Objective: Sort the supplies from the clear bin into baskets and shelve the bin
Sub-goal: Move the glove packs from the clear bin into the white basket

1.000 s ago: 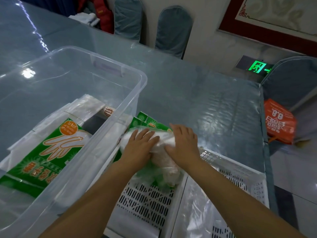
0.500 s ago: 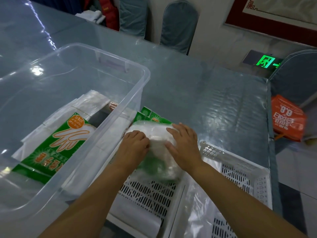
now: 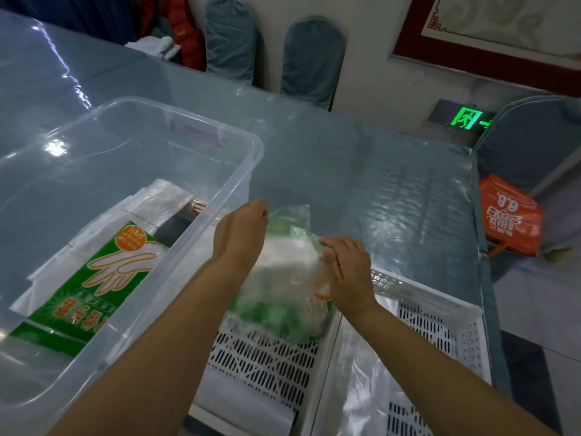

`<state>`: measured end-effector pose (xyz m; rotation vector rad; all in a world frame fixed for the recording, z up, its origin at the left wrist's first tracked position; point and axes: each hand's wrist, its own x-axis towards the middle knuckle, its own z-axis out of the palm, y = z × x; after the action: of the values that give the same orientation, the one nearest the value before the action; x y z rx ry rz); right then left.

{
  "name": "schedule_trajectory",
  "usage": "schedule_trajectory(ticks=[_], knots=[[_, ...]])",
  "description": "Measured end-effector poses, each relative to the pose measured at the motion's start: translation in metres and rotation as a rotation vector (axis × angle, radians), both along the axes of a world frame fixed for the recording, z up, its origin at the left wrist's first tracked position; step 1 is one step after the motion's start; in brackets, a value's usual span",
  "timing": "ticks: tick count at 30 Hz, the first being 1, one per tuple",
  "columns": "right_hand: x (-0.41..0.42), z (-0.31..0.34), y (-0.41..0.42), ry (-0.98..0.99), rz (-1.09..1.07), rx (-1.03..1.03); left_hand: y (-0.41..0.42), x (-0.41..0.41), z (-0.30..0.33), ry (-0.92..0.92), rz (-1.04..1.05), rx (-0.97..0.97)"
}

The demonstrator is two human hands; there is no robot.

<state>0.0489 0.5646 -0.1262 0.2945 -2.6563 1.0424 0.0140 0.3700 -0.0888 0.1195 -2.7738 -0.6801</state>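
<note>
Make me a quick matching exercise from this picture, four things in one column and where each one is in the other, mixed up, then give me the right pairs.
Things:
1. green glove packet
2. blurred plastic packet
3. orange bag
4. clear plastic sheet

Places:
A. off the table's right edge, beside a chair
B. lying in the right white basket
C. inside the clear bin
D. between the left hand and right hand, over the left white basket

Pairs: 1-C, 2-D, 3-A, 4-B
</note>
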Motion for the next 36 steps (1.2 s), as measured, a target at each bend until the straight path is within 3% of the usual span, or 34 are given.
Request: schedule_trajectory(ticks=[3, 5, 12, 19, 29, 36], knots=[[0.001, -0.001, 0.0, -0.013, -0.016, 0.003, 0.004, -0.019, -0.01, -0.084, 0.023, 0.131], [0.002, -0.001, -0.001, -0.024, -0.008, 0.04, 0.006, -0.023, -0.019, -0.129, -0.037, 0.12], [0.007, -0.01, -0.012, -0.084, 0.192, 0.393, 0.005, -0.012, -0.048, -0.312, -0.071, 0.239], [0.008, -0.016, -0.016, -0.063, 0.151, 0.351, 0.006, 0.01, -0.04, -0.173, -0.016, 0.281], [0.0, 0.059, -0.027, 0.213, 0.092, 0.111, 0.014, 0.029, 0.083, -0.006, -0.195, -0.034], [0.002, 0.12, -0.067, 0.399, 0.164, 0.045, -0.064, 0.041, 0.137, -0.043, -0.341, -0.367]])
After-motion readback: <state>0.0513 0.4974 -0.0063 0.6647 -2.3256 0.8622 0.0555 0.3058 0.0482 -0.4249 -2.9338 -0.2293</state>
